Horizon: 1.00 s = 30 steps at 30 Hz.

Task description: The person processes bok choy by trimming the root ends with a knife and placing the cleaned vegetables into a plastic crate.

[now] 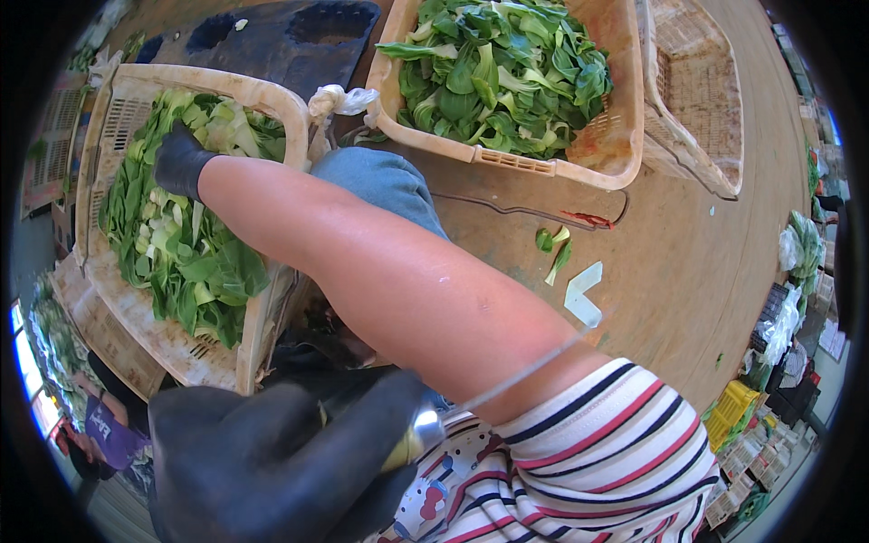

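My left hand (285, 461), in a dark glove, is large and blurred at the lower left. It is shut on the yellowish handle of a knife (519, 372); the thin, blurred blade points up and right, in front of my right upper arm. My right arm crosses the view to the left. Its black-gloved right hand (180, 163) is down among leafy greens, apparently bok choy (197, 265), in a pale, dirty plastic crate (204, 76). Pale cut bases and green leaves lie around that hand. Its fingertips are partly hidden, and I cannot tell whether they grip anything.
An orange-tan crate (590, 175) heaped with bok choy leaves (502, 75) stands ahead. Right of it is another pale crate (699, 75). A dark plastic tray (271, 47) lies behind. Loose leaves (558, 261) and a white piece (584, 293) lie on the floor. A person in purple (112, 431) is far left.
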Tool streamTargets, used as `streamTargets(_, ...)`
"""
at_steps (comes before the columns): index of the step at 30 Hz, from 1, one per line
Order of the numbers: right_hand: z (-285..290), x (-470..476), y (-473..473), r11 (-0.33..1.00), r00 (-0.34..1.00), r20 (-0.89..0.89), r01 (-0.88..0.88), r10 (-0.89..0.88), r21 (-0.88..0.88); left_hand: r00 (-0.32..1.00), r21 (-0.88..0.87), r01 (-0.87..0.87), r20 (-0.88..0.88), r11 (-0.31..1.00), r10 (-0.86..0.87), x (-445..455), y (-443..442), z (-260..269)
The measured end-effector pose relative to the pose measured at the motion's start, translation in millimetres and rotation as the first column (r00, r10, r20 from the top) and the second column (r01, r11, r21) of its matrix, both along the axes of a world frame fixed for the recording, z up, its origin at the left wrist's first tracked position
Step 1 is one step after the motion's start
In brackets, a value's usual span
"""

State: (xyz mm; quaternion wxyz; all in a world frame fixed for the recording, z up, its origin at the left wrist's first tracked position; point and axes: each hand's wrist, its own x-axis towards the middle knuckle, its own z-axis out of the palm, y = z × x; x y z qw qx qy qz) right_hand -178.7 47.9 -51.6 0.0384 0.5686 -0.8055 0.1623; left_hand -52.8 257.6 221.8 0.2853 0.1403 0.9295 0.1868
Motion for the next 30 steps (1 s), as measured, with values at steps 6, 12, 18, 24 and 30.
streamTargets(6,0,-1,-4,1.0,1.0,0.021,0.007,-0.008,0.011,0.973,-0.173,-0.15,-0.198,0.973,0.114,3,-1,-2)
streamTargets(12,-11,-7,-4,0.999,0.999,0.035,0.027,-0.026,-0.032,0.997,-0.023,-0.055,-0.048,0.998,0.054,-3,-3,5)
streamTargets(18,-7,-2,-7,0.999,0.999,-0.016,0.035,-0.036,-0.038,0.985,-0.115,-0.146,-0.105,0.983,0.134,4,-2,-7)
streamTargets(24,-4,5,-5,1.0,1.0,-0.003,0.001,-0.001,-0.028,0.909,0.02,-0.282,-0.315,0.959,0.274,20,-19,-21)
streamTargets(30,-11,-5,-5,0.998,0.999,-0.008,0.051,-0.051,-0.043,0.992,0.129,-0.063,-0.097,0.99,0.076,15,-7,-10)
